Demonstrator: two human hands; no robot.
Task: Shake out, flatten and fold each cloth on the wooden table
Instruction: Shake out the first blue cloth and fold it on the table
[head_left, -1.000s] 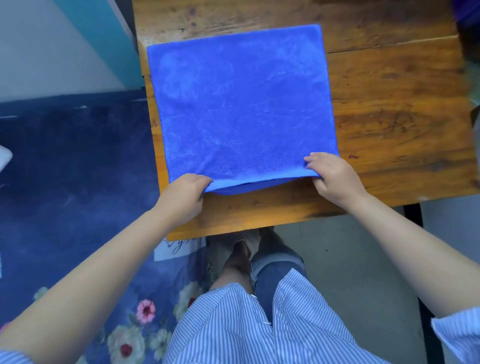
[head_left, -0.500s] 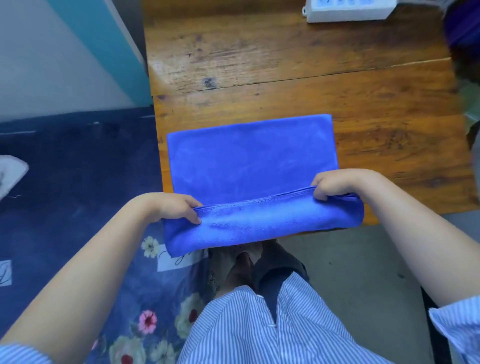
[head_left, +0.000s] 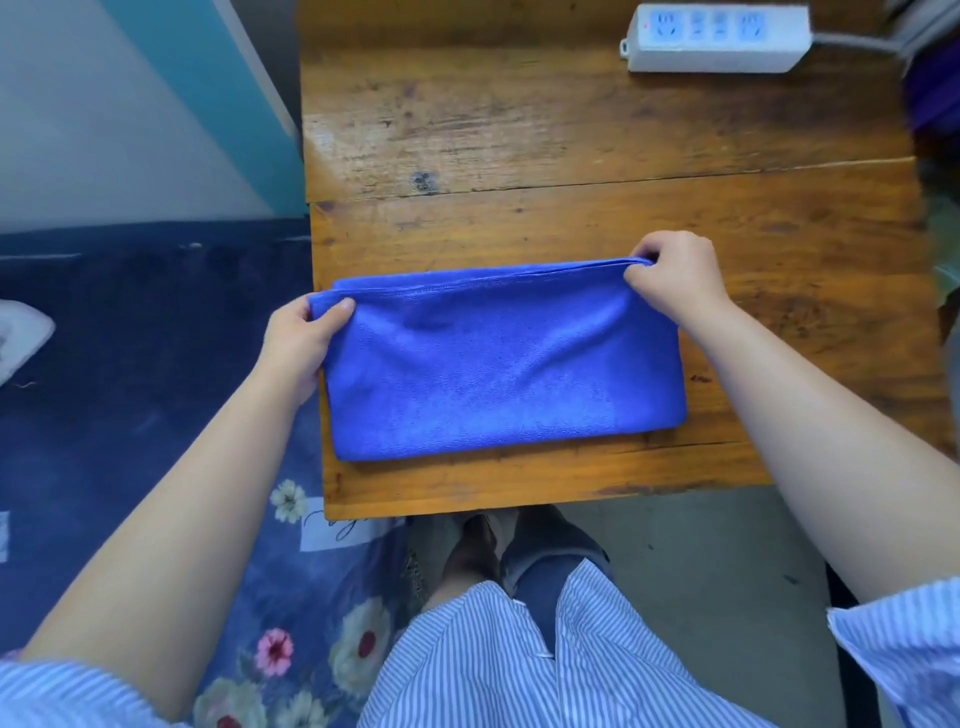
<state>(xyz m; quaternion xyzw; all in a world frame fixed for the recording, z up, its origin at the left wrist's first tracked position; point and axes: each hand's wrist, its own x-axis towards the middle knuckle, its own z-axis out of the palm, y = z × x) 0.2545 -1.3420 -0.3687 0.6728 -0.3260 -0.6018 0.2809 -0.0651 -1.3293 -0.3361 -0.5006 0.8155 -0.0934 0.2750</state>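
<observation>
Since half a second ago the near edge has been carried up and over to meet the far edge, so the cloth (head_left: 498, 364) now lies doubled on the table (head_left: 571, 130), near its front-left corner. The left hand (head_left: 298, 340) and right hand (head_left: 670, 280) each pinch a far corner between thumb and fingers; the first fold is closing, and next likely comes squaring the edges, pressing flat, then folding crosswise. No containers show; a power strip (head_left: 717, 39) lies at the far edge.

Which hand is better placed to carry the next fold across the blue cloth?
Probably the right hand: it pinches the stacked far corner of the blue cloth raised off the wooden table. The left hand grips its corner low, suited to anchoring.
</observation>
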